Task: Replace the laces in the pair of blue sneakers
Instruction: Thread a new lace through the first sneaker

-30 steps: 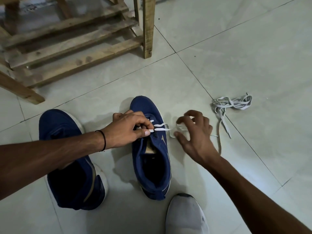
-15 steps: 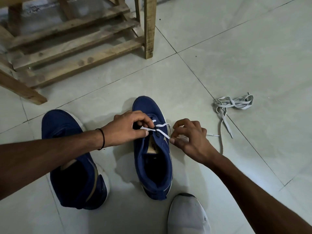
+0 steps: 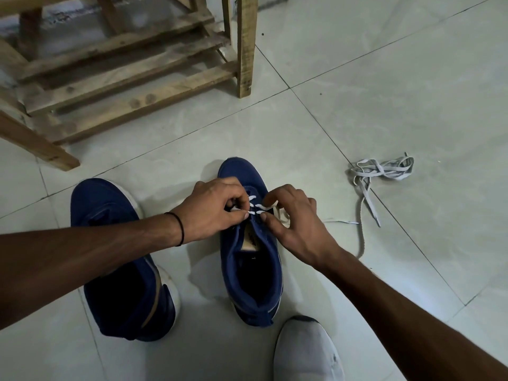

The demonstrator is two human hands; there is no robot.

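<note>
Pale floor tiles spread open to the right, a wooden rack far left. One blue sneaker sits at left; the other sneaker sits centre, where our left hand and right hand each pinch the white lace at its far eyelets. We should pull both sides evenly, flat, clear of the loose grey lace.

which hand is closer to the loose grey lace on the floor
Right. The right hand pinches the white lace on the sneaker's side facing the grey lace. The left hand pinches it on the sneaker's other side, farther away.
</note>
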